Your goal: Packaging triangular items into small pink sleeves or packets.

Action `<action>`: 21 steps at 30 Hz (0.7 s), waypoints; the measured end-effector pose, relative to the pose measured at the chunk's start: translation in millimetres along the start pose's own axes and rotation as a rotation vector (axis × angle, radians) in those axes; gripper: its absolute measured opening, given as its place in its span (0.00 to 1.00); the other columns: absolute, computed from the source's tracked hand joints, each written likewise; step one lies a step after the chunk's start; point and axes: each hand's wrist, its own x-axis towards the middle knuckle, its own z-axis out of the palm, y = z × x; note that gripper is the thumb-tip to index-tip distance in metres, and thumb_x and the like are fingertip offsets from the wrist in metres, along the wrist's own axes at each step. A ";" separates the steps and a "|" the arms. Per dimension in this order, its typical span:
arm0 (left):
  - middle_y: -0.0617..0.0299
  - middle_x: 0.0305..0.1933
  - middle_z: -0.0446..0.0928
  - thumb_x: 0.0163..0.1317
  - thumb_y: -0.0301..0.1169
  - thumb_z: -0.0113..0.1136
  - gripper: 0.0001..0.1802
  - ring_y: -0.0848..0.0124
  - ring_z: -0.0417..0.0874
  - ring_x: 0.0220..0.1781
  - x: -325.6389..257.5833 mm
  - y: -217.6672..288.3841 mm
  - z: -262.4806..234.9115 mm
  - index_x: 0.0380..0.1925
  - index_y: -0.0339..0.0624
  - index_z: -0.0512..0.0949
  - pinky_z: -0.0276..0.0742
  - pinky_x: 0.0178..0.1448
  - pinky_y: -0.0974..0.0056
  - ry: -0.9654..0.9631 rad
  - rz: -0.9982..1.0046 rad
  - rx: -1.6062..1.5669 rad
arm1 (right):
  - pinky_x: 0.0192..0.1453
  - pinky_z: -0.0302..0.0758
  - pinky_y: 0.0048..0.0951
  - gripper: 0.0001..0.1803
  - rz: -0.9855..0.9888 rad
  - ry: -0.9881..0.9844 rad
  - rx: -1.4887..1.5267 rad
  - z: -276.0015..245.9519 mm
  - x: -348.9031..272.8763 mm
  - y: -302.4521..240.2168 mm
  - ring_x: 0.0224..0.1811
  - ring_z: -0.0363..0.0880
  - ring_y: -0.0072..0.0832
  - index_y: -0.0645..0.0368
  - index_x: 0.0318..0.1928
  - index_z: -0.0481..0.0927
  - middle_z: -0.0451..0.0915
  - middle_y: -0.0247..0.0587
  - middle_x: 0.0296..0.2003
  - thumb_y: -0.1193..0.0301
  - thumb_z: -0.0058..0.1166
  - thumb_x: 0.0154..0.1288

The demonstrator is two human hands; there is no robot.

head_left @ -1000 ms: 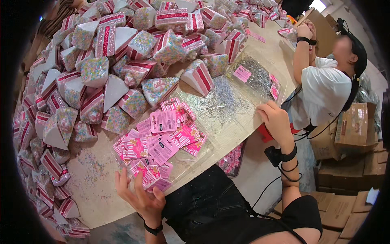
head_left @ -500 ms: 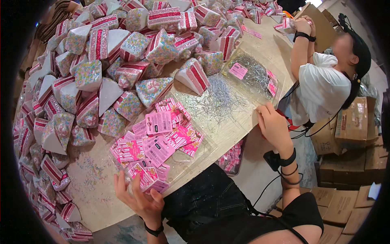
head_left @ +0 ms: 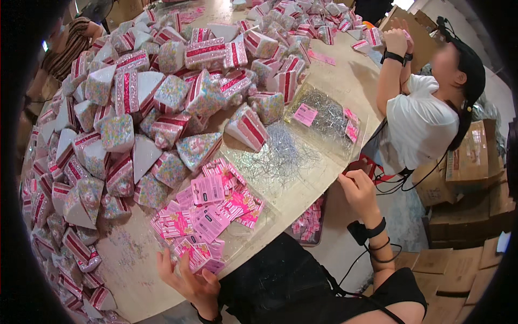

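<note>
Beside the near-left corner of a clear plastic tray [head_left: 245,237] is my left hand [head_left: 193,283], its fingers spread and the tips at the nearest cards. Pink printed cards [head_left: 210,221] lie piled loosely in that tray. Past the table's right edge I hold up my right hand [head_left: 360,195], with fingers curled and thumb and forefinger together. Whatever they pinch, if anything, is too small to make out. Nearest to it is a second clear tray [head_left: 350,153] with tangled silver tinsel strands [head_left: 329,116] and a few pink cards. More loose strands [head_left: 288,156] lie between the trays.
A big heap of glittery cake-slice ornaments [head_left: 118,132] covers the table's left and far side. Another person [head_left: 431,113] in a white top works at the far right. Cardboard boxes [head_left: 458,270] stand at right; a bin of pink pieces [head_left: 310,221] sits below the table edge.
My right hand has drawn slightly nearer to me, away from the tinsel tray's corner. My left hand stays by the card tray. The whole view has shifted a little.
</note>
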 end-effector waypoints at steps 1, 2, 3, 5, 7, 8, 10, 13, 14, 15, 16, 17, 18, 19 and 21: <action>0.37 0.61 0.66 0.63 0.43 0.46 0.23 0.38 0.65 0.64 -0.6 -0.2 -0.7 0.48 0.35 0.74 0.68 0.57 0.45 -0.004 -0.010 -0.004 | 0.33 0.73 0.29 0.11 0.038 0.014 0.072 -1.0 0.1 -0.1 0.31 0.75 0.35 0.62 0.38 0.81 0.75 0.41 0.33 0.81 0.60 0.51; 0.37 0.61 0.66 0.63 0.43 0.46 0.23 0.38 0.65 0.64 -1.3 -0.7 -1.5 0.48 0.35 0.74 0.68 0.57 0.45 0.001 -0.007 -0.005 | 0.33 0.73 0.29 0.11 0.039 0.019 0.070 -3.8 0.1 -1.2 0.31 0.75 0.35 0.62 0.38 0.81 0.75 0.41 0.33 0.81 0.60 0.51; 0.37 0.60 0.66 0.63 0.43 0.46 0.23 0.37 0.65 0.64 -1.9 -0.8 -1.5 0.48 0.35 0.74 0.67 0.58 0.44 -0.010 -0.013 -0.006 | 0.33 0.73 0.29 0.09 0.124 0.042 0.126 -8.8 1.3 -2.0 0.31 0.75 0.34 0.61 0.36 0.81 0.75 0.41 0.32 0.81 0.61 0.52; 0.37 0.60 0.66 0.63 0.43 0.46 0.23 0.37 0.66 0.63 -1.7 -2.0 -1.2 0.47 0.35 0.74 0.67 0.59 0.42 -0.019 -0.019 -0.004 | 0.33 0.72 0.29 0.07 0.207 0.066 0.184 -16.4 8.9 1.0 0.30 0.74 0.34 0.61 0.35 0.80 0.75 0.41 0.32 0.81 0.61 0.53; 0.38 0.59 0.67 0.63 0.43 0.46 0.22 0.36 0.67 0.62 -1.8 -0.7 -2.0 0.47 0.36 0.75 0.66 0.60 0.40 -0.021 -0.011 0.014 | 0.32 0.71 0.27 0.07 0.212 0.204 0.220 -26.5 26.5 13.5 0.27 0.73 0.31 0.61 0.36 0.79 0.74 0.41 0.31 0.81 0.61 0.56; 0.38 0.59 0.67 0.63 0.43 0.46 0.22 0.36 0.67 0.62 -1.7 0.0 -2.6 0.47 0.36 0.75 0.66 0.60 0.40 -0.028 -0.012 0.014 | 0.32 0.71 0.27 0.07 0.240 0.195 0.265 -31.0 39.4 19.2 0.27 0.73 0.30 0.61 0.37 0.79 0.74 0.41 0.31 0.82 0.60 0.57; 0.38 0.58 0.68 0.63 0.42 0.47 0.22 0.36 0.68 0.61 -0.3 1.1 -0.7 0.47 0.35 0.75 0.66 0.60 0.39 0.008 0.000 -0.006 | 0.34 0.70 0.25 0.09 0.299 0.181 0.302 -34.8 68.4 29.5 0.28 0.73 0.26 0.61 0.41 0.78 0.75 0.41 0.31 0.82 0.58 0.59; 0.38 0.57 0.68 0.63 0.41 0.47 0.21 0.36 0.68 0.61 -1.8 -1.4 0.2 0.48 0.35 0.75 0.66 0.60 0.38 0.037 0.038 -0.005 | 0.37 0.72 0.24 0.07 0.392 0.064 0.490 -27.9 110.2 42.0 0.31 0.75 0.24 0.63 0.42 0.79 0.78 0.40 0.33 0.78 0.56 0.63; 0.38 0.57 0.68 0.63 0.41 0.47 0.21 0.36 0.68 0.61 -2.2 -1.2 1.9 0.48 0.35 0.75 0.66 0.60 0.38 0.035 0.037 -0.005 | 0.38 0.72 0.24 0.07 0.413 -0.056 0.545 -21.6 119.6 49.2 0.33 0.76 0.23 0.64 0.42 0.80 0.80 0.39 0.33 0.76 0.55 0.64; 0.39 0.56 0.69 0.64 0.41 0.47 0.21 0.36 0.68 0.61 -1.6 -1.6 0.4 0.48 0.35 0.75 0.66 0.60 0.38 0.033 0.036 -0.005 | 0.39 0.73 0.23 0.08 0.428 -0.176 0.612 -12.8 128.5 53.9 0.34 0.77 0.22 0.65 0.42 0.81 0.81 0.38 0.33 0.74 0.54 0.66; 0.39 0.55 0.69 0.64 0.40 0.47 0.21 0.36 0.68 0.61 -1.8 -1.6 1.0 0.48 0.35 0.75 0.66 0.60 0.38 0.030 0.035 -0.015 | 0.39 0.73 0.23 0.08 0.426 -0.179 0.615 -6.5 133.7 58.6 0.34 0.77 0.22 0.65 0.42 0.81 0.81 0.38 0.33 0.74 0.54 0.66; 0.39 0.55 0.69 0.64 0.40 0.47 0.21 0.36 0.68 0.61 -2.0 -1.4 1.1 0.48 0.35 0.75 0.66 0.60 0.38 0.030 0.032 -0.013 | 0.40 0.73 0.23 0.09 0.421 -0.270 0.651 -0.8 137.8 62.7 0.35 0.77 0.22 0.65 0.42 0.81 0.81 0.37 0.33 0.73 0.52 0.66; 0.39 0.55 0.69 0.64 0.40 0.47 0.21 0.36 0.68 0.61 -2.0 -1.5 0.5 0.48 0.36 0.75 0.66 0.60 0.38 0.020 0.032 -0.014 | 0.41 0.74 0.23 0.10 0.414 -0.363 0.689 3.3 141.7 62.4 0.37 0.78 0.21 0.66 0.41 0.82 0.81 0.37 0.33 0.72 0.51 0.67; 0.40 0.55 0.69 0.64 0.40 0.48 0.20 0.36 0.68 0.61 -1.9 -1.7 0.0 0.48 0.36 0.75 0.66 0.60 0.39 0.009 0.033 -0.016 | 0.41 0.74 0.23 0.10 0.410 -0.366 0.694 4.5 144.4 60.3 0.37 0.78 0.21 0.66 0.41 0.82 0.81 0.37 0.33 0.72 0.51 0.67; 0.40 0.55 0.69 0.64 0.40 0.48 0.20 0.37 0.68 0.62 -1.3 -1.3 -1.6 0.47 0.36 0.75 0.66 0.60 0.39 0.006 0.029 -0.014 | 0.39 0.72 0.22 0.12 0.455 -0.425 0.756 2.6 149.8 54.7 0.36 0.76 0.19 0.65 0.41 0.82 0.81 0.34 0.32 0.70 0.51 0.66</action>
